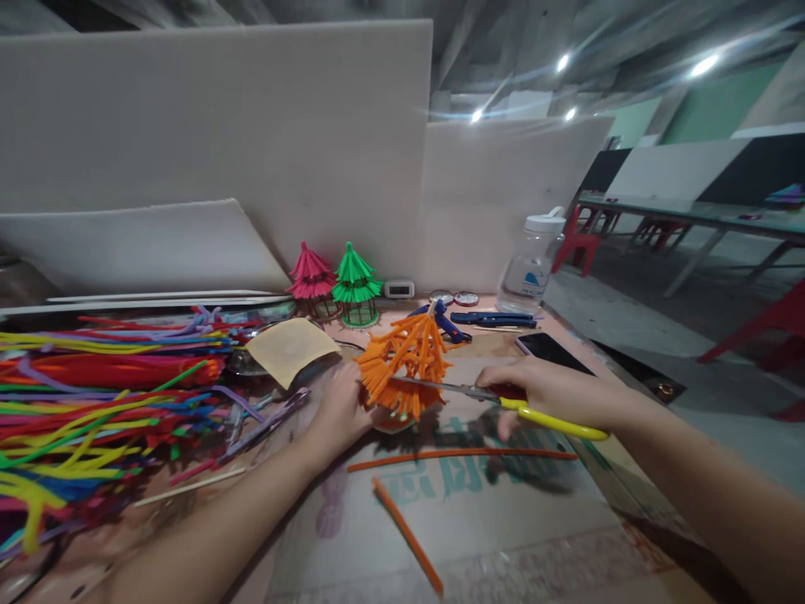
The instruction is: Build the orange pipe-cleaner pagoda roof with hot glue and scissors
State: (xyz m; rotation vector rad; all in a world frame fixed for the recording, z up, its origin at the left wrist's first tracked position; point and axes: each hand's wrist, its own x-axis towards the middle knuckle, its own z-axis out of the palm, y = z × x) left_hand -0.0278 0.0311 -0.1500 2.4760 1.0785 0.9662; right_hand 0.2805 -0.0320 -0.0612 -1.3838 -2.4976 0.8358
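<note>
Where scissors (512, 403) reach, the orange cone (406, 361) looks fringed.

The orange layered cone of pipe cleaners (408, 361) looks matt and fuzzy, as do the loose orange pipe-cleaner strips (462, 454) and the multicoloured bundles of pipe cleaners (94, 419). The yellow-handled scissors (503, 398) pair grey metal blades with smooth plastic loops. The clear, white-lidded bottle (528, 264) is glossy, see-through plastic; the black flat phone (553, 352) has a smooth, glossy face. The pale upright boards (207, 117) look smooth and matt.
</note>
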